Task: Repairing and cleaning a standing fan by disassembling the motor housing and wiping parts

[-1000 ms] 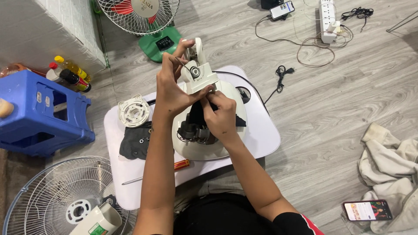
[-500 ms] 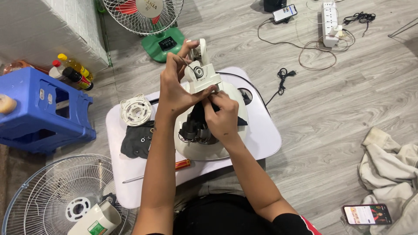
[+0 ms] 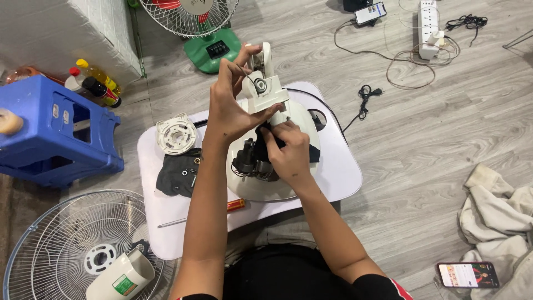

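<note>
**Fan motor housing held open on the low bench**

We sit over a white low bench (image 3: 344, 178) on the wood floor, so the work stays close under the eyes. At 7 o'clock a wire fan guard (image 3: 61, 244) lies flat on the floor, out of the way, with a white fan base part (image 3: 119, 275) resting on it. At 9 o'clock stands a blue plastic stool (image 3: 50, 133); at 12 o'clock a second fan on a green base (image 3: 219, 44).

Centre of the bench: the white round motor housing (image 3: 297, 119), with the dark motor (image 3: 252, 164) exposed on it. Our left hand (image 3: 233, 108) is clenched around the white neck bracket (image 3: 264, 91) at the housing's 12 o'clock edge, likely to steady the assembly. Our right hand (image 3: 286, 153) presses fingers into the motor area; we cannot tell whether it grips anything.

At 9 o'clock of the housing, a dark cloth (image 3: 175, 178) holds small screws together, just beside a white round cap (image 3: 176, 133). An orange-handled screwdriver (image 3: 236, 204) lies near the bench's front edge, within reach.
</note>
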